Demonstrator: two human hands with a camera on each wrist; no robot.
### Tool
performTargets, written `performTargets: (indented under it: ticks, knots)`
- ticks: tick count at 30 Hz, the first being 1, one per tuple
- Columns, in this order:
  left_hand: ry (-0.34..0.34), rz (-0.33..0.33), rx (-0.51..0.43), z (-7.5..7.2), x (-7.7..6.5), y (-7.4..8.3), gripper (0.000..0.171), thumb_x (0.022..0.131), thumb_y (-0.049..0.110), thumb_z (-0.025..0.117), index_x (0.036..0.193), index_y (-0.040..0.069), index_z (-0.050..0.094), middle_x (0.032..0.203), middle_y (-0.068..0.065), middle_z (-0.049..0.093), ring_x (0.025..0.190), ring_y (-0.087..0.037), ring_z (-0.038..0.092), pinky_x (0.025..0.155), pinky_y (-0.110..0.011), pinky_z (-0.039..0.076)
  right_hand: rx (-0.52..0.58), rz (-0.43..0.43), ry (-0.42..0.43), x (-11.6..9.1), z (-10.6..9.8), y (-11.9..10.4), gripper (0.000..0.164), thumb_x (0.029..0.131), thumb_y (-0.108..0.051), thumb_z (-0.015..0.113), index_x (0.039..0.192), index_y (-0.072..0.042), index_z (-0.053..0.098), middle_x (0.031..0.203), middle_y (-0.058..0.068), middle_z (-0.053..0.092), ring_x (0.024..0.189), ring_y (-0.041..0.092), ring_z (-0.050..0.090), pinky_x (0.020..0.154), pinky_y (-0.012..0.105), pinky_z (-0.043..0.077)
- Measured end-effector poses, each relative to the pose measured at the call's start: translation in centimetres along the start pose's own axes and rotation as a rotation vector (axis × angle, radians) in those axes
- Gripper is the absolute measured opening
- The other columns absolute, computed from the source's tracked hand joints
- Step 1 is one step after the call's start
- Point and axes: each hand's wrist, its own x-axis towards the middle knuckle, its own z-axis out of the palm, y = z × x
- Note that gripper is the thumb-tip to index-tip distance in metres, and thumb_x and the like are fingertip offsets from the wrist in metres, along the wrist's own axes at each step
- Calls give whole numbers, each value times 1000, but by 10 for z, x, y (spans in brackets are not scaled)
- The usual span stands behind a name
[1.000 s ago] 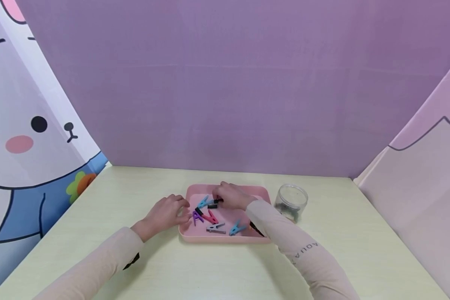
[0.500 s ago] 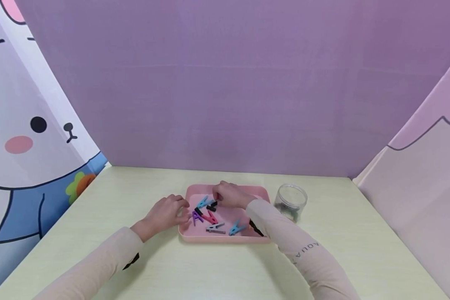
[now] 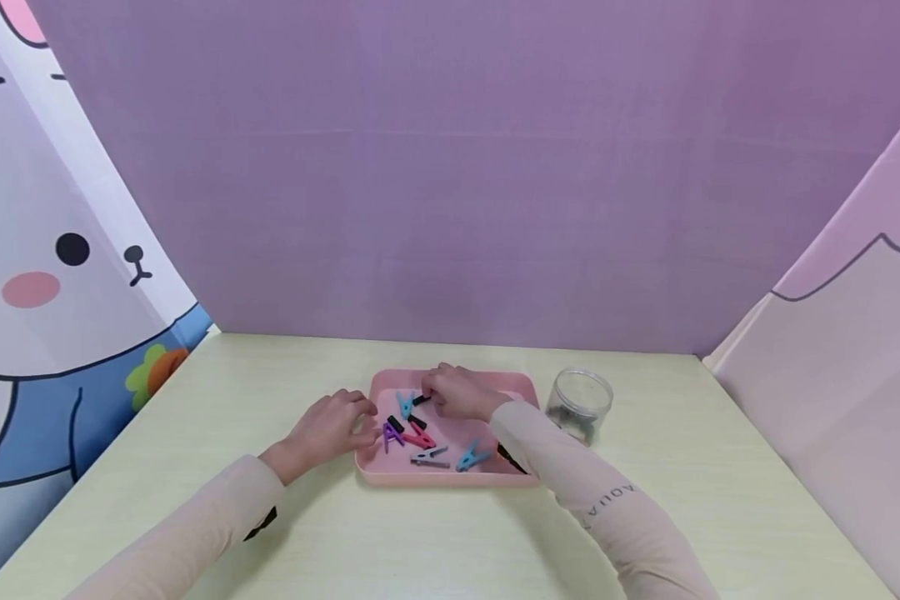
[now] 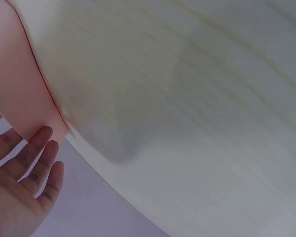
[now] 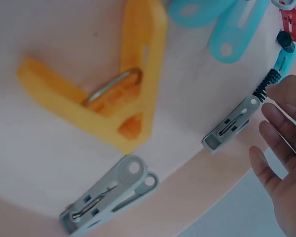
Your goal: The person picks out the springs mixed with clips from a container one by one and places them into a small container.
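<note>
A pink tray (image 3: 450, 479) holds several clothespins and small black ribbed cylinders. My right hand (image 3: 459, 392) is inside its back half, the fingertips pinching a black ribbed cylinder (image 3: 421, 400). In the right wrist view that cylinder (image 5: 267, 83) lies by the bent index finger; the thumb's contact is hidden. Beside it are a blue clothespin (image 3: 406, 406) and another black cylinder (image 3: 417, 422). My left hand (image 3: 333, 427) rests at the tray's left rim with relaxed, parted fingers, a few fingertips by the wall (image 4: 27, 89) in the left wrist view.
Purple (image 3: 392, 435), red (image 3: 420, 437), grey (image 3: 429, 457) and blue (image 3: 471, 457) clothespins lie across the tray. A yellow clothespin (image 5: 138, 98) shows in the right wrist view. A clear round jar (image 3: 581, 404) with dark contents stands to the tray's right.
One black cylinder has shifted forward toward the red clothespin, while the one at my right fingertips has moved slightly left. The nearby blue clothespin has turned more upright. My left hand stays put.
</note>
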Motion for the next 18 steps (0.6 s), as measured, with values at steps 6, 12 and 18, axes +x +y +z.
performTargets:
  ticks: [6, 12, 18]
  knots:
    - [-3, -8, -1, 0, 1, 0, 36, 78, 41, 67, 99, 13, 67, 99, -2, 64, 88, -19, 55, 78, -38, 50, -30, -1, 6, 6, -2, -3, 22, 83, -5, 61, 104, -10, 63, 104, 2, 63, 95, 15, 52, 84, 30, 47]
    - [9, 6, -4, 1, 1, -1, 35, 77, 41, 67, 98, 12, 67, 97, -2, 65, 87, -19, 56, 77, -38, 50, -53, 39, -34, 13, -2, -5, 24, 84, -7, 60, 106, -13, 63, 106, 0, 63, 97, 14, 52, 85, 31, 46]
    - [10, 8, -7, 2, 1, -2, 35, 77, 41, 67, 98, 12, 67, 98, -2, 65, 87, -19, 56, 77, -38, 50, -88, 69, -60, 17, 1, -6, 19, 85, -9, 60, 103, -14, 63, 103, -1, 62, 94, 14, 50, 85, 34, 44]
